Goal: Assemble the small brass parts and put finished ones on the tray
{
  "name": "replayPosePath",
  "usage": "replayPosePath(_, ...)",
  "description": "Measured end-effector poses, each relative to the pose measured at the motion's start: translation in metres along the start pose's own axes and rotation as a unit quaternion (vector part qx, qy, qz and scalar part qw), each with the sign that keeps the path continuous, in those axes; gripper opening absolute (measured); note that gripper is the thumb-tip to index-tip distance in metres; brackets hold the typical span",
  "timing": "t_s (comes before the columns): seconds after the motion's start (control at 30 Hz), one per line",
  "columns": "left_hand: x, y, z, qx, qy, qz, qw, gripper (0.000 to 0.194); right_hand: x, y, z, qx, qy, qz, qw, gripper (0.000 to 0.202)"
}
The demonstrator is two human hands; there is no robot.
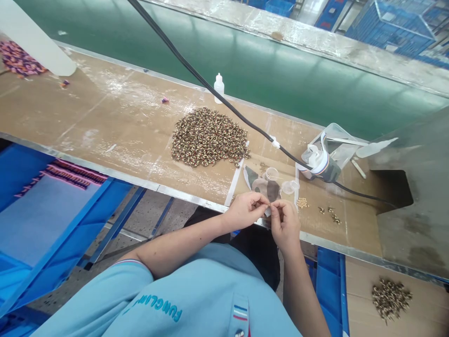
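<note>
My left hand (pixel 247 209) and my right hand (pixel 286 224) meet at the front edge of the bench, thumbs and fingertips pinched together. Whatever sits between the fingertips is too small to make out. Just beyond them lies a clear plastic sheet with dark patches (pixel 259 183), with a small round clear cup (pixel 271 174) and a clear lid (pixel 289 187) near it. Right of my right hand is a little heap of tan beads (pixel 302 202), and farther right are several small dark-and-gold pieces (pixel 336 218). A large pile of similar small pieces (pixel 210 137) spreads beyond my left hand.
A white squeeze bottle (pixel 219 89) stands at the bench's back edge. A black cable (pixel 196 70) crosses overhead to a strapped device (pixel 324 168) beside a clear tray (pixel 342 150). Blue bins (pixel 70 234) flank the bench; another pile (pixel 391 299) lies on cardboard lower right.
</note>
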State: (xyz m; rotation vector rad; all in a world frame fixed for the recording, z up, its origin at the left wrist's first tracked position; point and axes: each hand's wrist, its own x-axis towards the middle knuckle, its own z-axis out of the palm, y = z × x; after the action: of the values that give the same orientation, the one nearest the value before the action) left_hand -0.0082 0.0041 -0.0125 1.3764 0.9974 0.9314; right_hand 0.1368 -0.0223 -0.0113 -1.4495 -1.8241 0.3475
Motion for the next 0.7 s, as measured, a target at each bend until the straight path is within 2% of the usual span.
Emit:
replayPosePath(0.17, 0.0003, 0.0002, 0.0002, -0.042, -0.011, -0.032, 0.999, 0.009, 0.0, -0.0006, -0.0009, 0.043, -0.024, 0.055, 0.997, 0.014)
replayPosePath(0.27, 0.0, -0.0002, 0.0001, -0.038, -0.012, -0.032, 0.999, 0.009, 0.0003, -0.0002, -0.0014, 0.052, -0.03, 0.062, 0.996, 0.013)
replayPosePath(0.4, -0.0008, -0.0005, -0.0004, 0.002, -0.001, 0.003, 1.0, 0.009, 0.0002, 0.0003, -0.0009, 0.025, -0.019, 0.028, 0.999, 0.012)
replayPosePath(0.57, -0.0032, 0.0015, -0.0011, 0.111, 0.026, 0.079, 0.99, 0.008, -0.0029, -0.0002, 0.0018, -0.032, 0.009, -0.025, 0.999, 0.011)
replayPosePath(0.7, -0.0058, 0.003, 0.0005, 0.147, 0.04, 0.094, 0.984, 0.01, -0.0049, -0.0003, 0.0033, -0.038, 0.014, -0.039, 0.998, 0.01)
